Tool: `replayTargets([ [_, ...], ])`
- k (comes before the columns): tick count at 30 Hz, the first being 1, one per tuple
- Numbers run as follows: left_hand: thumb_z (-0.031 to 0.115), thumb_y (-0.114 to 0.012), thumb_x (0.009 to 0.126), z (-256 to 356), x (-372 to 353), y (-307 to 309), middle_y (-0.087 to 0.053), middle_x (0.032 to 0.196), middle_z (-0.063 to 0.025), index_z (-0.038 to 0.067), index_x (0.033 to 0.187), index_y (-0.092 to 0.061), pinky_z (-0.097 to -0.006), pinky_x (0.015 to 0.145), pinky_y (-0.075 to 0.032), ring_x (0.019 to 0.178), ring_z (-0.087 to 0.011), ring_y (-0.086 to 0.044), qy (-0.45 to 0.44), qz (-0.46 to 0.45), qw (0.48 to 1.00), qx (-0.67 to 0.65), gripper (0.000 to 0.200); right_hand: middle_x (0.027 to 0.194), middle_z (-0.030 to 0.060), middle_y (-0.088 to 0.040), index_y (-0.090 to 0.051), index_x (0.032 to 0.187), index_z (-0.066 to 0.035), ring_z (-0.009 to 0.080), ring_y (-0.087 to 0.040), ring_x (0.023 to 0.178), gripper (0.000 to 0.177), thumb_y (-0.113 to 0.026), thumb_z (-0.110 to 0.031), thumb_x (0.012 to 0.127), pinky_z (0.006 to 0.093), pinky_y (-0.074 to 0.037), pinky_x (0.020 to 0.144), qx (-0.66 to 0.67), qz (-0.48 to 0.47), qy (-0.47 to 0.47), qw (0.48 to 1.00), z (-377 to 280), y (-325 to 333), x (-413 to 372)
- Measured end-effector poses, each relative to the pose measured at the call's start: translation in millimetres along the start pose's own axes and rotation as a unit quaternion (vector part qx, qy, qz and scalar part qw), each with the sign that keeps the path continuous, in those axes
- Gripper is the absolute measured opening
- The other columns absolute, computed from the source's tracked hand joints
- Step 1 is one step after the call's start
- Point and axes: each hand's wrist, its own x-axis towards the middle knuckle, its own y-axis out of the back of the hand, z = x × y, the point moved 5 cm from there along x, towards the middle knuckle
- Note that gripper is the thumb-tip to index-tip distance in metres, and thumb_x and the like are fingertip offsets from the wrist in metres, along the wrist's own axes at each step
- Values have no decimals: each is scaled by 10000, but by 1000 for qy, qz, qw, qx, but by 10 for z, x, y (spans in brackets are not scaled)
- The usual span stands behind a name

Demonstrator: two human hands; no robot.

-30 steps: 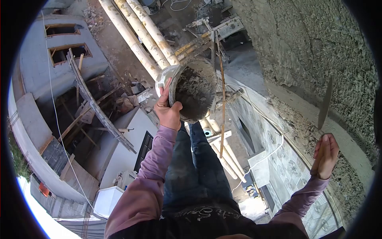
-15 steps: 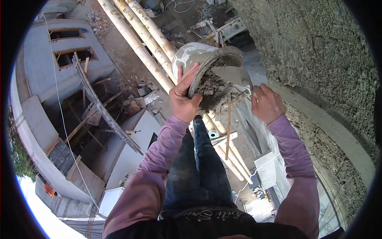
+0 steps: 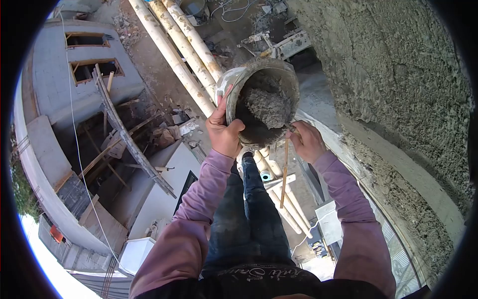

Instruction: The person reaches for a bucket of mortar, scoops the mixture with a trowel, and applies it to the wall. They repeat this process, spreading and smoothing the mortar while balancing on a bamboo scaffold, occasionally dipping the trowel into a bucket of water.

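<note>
A mortar-smeared bucket (image 3: 223,85) is held up in front of me, tilted so its mouth faces me. Grey wet mortar (image 3: 270,107) lies heaped inside. My left hand (image 3: 225,130) grips its left side, thumb over the rim and fingers along the outer wall. At the lower right of the rim, my right hand (image 3: 307,141) is closed around the handle end of a trowel. Its flat blade showed in the bucket a moment ago; now I cannot make it out against the mortar.
Rough fresh plaster covers the wall (image 3: 378,65) at right, with a ledge (image 3: 398,149) below. Long wooden poles (image 3: 181,55) run beneath the bucket, and my legs stand among them. Far below are a rubble-strewn yard and a building (image 3: 55,99) at left. A thin cable (image 3: 79,144) hangs there.
The bucket's mouth has turned more toward me, showing the mortar heap. My right hand has moved left and slightly down, closer to the rim. My left hand keeps its hold.
</note>
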Motion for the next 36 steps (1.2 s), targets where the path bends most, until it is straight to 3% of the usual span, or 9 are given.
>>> replayTargets([
  [3,-154,-467,596,-121,-20,165,-655,1205,-64,-23,1339,-578,-228,759,-495,1011,-150,-625,34,47,996,-69,763,932,196,-626,-614,1031,46,376,-640,815,287,-723,-119,823,395,-514,721,0,33,17,999,-320,274,-71],
  [10,-149,-460,599,-217,-88,531,-673,1171,-87,-30,1301,-592,-276,911,-497,1035,-196,-652,21,76,995,-62,725,816,146,-653,-657,962,12,302,-674,720,262,-763,-180,818,366,-503,651,98,-89,47,990,-1239,1420,-205],
  [14,-158,-476,610,-112,-132,605,-681,1154,-71,-36,1292,-600,-251,875,-497,1025,-173,-653,15,78,997,14,704,695,50,-640,-662,921,6,99,-582,523,196,-661,-189,926,241,-454,457,384,-270,-197,861,-483,1790,-4],
  [17,-145,-473,574,-115,-221,686,-637,1262,-71,-24,1328,-588,-274,1000,-329,1187,-179,-531,44,73,996,33,773,647,37,-595,-639,892,16,87,-501,457,269,-587,-238,963,232,-400,429,249,-35,-296,922,195,2243,-73],
  [19,-106,-482,528,-69,-198,633,-575,1402,-74,2,1348,-587,-343,1218,-27,1455,-188,-312,51,73,995,35,833,608,26,-580,-639,908,-5,85,-486,453,228,-563,-212,966,235,-374,423,134,166,-316,924,2,2682,-837],
  [21,-90,-481,519,-26,-209,527,-573,1405,-75,14,1341,-592,-400,1234,5,1433,-182,-359,56,64,996,29,836,585,28,-569,-636,895,-19,95,-497,453,180,-573,-177,954,262,-393,444,54,197,-321,925,-326,2656,-1422],
  [25,-72,-491,545,47,-192,195,-589,1389,-72,25,1328,-603,-444,1241,-3,1386,-173,-441,0,11,996,87,797,798,181,-632,-620,902,1,394,-634,740,178,-683,-141,815,444,-498,687,-124,39,-128,983,-487,1846,-811],
  [30,-88,-478,556,260,-158,-254,-591,1385,-83,7,1309,-611,-425,1240,-44,1404,-205,-411,-77,-47,984,154,771,975,192,-574,-633,953,4,398,-654,830,228,-681,-158,799,472,-550,763,-281,-64,-108,951,-150,110,167],
  [36,-72,-494,578,446,-14,-391,-614,1352,-105,21,1299,-621,-497,1233,-58,1366,-195,-470,-150,-123,957,217,737,940,193,-607,-643,929,22,366,-680,845,186,-621,-104,794,462,-560,728,-263,-39,0,964,-584,810,34],
])
